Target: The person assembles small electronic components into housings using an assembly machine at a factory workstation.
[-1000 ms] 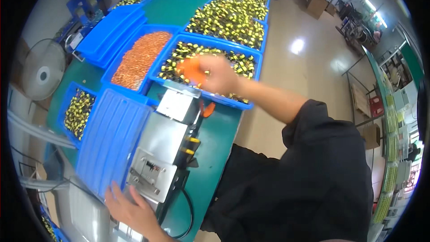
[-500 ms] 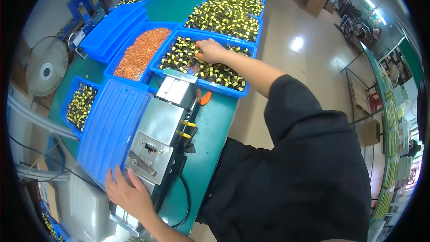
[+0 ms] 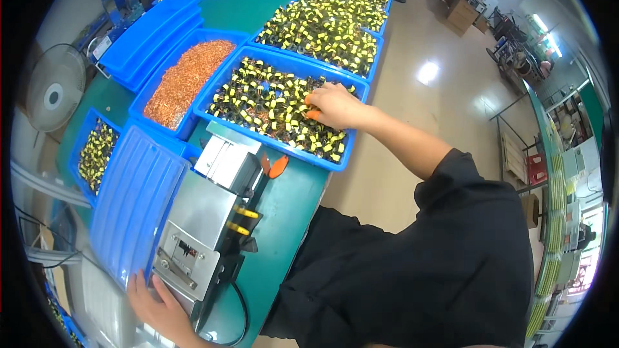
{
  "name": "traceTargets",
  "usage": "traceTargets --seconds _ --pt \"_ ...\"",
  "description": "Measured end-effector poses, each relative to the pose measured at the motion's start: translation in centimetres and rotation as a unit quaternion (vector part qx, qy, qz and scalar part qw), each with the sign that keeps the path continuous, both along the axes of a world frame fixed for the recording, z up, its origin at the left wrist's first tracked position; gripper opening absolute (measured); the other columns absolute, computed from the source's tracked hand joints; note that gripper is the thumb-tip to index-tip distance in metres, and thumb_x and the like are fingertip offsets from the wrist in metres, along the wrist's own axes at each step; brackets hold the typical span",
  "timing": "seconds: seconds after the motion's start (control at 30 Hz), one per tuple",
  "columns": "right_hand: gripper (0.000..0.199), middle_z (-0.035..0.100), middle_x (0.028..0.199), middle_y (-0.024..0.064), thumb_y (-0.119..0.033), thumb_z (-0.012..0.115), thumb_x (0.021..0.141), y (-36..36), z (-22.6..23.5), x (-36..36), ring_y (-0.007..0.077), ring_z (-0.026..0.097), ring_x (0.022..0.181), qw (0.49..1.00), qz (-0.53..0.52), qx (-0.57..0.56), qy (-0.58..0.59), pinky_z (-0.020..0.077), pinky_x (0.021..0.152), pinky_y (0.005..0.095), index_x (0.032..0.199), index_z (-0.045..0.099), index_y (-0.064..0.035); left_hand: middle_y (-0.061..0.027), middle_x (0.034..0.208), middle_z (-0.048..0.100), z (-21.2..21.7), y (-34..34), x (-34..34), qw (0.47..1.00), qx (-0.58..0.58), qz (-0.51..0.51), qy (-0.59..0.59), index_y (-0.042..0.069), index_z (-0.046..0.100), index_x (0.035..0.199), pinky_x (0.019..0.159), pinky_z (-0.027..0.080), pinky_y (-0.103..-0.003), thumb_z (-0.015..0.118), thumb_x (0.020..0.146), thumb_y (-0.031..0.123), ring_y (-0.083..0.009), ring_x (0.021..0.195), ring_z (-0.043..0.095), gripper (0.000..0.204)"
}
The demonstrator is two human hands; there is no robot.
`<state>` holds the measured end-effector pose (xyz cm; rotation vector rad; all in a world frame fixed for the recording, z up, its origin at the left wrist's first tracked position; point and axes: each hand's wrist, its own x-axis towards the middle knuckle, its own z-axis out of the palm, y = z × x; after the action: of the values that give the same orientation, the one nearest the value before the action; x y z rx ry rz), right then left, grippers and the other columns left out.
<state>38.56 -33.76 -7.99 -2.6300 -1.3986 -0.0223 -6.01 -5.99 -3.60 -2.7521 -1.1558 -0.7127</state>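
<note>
My right hand [image 3: 340,107] reaches into a blue bin [image 3: 274,145] of small black parts with yellow bands [image 3: 264,100]. Orange covers sit on two of its fingertips, which are apart and touch the parts; nothing shows between them. Flat with fingers spread, my left hand [image 3: 161,309] rests at the near end of a metal bench machine [image 3: 200,209], by the lower edge of a ribbed blue plastic tray [image 3: 138,200]. On the machine's top plate is a small slot [image 3: 187,249] with something dark and copper-coloured in it.
A bin of copper-coloured pieces [image 3: 187,84] stands left of the parts bin, with stacked blue bins [image 3: 151,42] behind. More filled bins [image 3: 322,19] line the table's far right. Orange-handled pliers or cutters [image 3: 278,167] lie beside the machine. A fan [image 3: 55,93] stands left.
My right hand has moved right and nearer within the parts bin. The view has shifted, so the machine and bins sit further left and lower. My left hand stays by the machine.
</note>
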Motion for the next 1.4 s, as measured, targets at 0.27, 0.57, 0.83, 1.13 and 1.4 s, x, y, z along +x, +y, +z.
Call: traceTargets --seconds 0.27,0.57,0.83,1.13,1.4 --pt "0.042 0.069 0.09 0.0049 -0.026 0.069 0.086 -0.8 1.4 -2.1 0.0285 0.062 0.097 1.0 0.002 -0.007 0.016 0.0433 0.085 0.0439 0.124 0.058 -0.0104 -0.0196 0.121 0.061 0.2 -0.2 0.3 1.0 -0.027 0.009 0.004 -0.002 0.061 0.118 0.099 0.041 -0.043 0.056 0.097 0.022 -0.0377 0.113 0.056 0.032" --pt "0.028 0.067 0.095 0.0083 -0.002 0.059 0.083 -1.1 0.5 -0.2 0.029 0.062 0.089 0.99 0.004 0.12 0.072 0.0485 0.079 0.039 0.109 0.066 -0.009 -0.0197 0.12 0.061 0.1 0.0 -0.1 1.0 -0.018 -0.006 -0.011 -0.002 0.061 0.118 0.099 0.041 -0.043 0.056 0.097 0.02 -0.0374 0.113 0.056 0.031" --pt "0.028 0.06 0.109 0.0099 -0.002 0.065 0.082 -0.9 2.1 -1.5 0.0306 0.054 0.107 0.993 0.104 -0.012 0.063 0.0455 0.091 0.0399 0.108 0.064 -0.0092 -0.0196 0.12 0.061 -0.1 -0.1 -0.3 0.999 -0.013 -0.013 -0.027 -0.002 0.061 0.117 0.099 0.041 -0.044 0.057 0.096 0.02 -0.0372 0.113 0.056 0.03" --pt "0.031 0.061 0.111 0.0045 0.0 0.061 0.088 -0.2 5.1 -2.4 0.0136 0.06 0.096 0.879 -0.023 0.308 0.362 0.0503 0.083 0.0304 0.119 0.06 -0.0024 -0.0174 0.121 0.061 -0.2 -0.6 0.1 0.999 0.0 -0.002 -0.039 0.001 0.063 0.116 0.095 0.042 -0.044 0.059 0.095 0.02 -0.0359 0.112 0.057 0.028" --pt "0.028 0.058 0.115 0.0113 0.006 0.059 0.086 5.1 9.0 -9.4 0.0221 0.063 0.098 0.717 0.09 0.333 0.605 0.0519 0.089 0.0371 0.114 0.06 0.0017 -0.0171 0.12 0.061 -0.1 -0.7 -0.4 0.999 -0.001 0.01 -0.049 0.003 0.065 0.114 0.096 0.042 -0.044 0.061 0.093 0.021 -0.035 0.112 0.056 0.028"
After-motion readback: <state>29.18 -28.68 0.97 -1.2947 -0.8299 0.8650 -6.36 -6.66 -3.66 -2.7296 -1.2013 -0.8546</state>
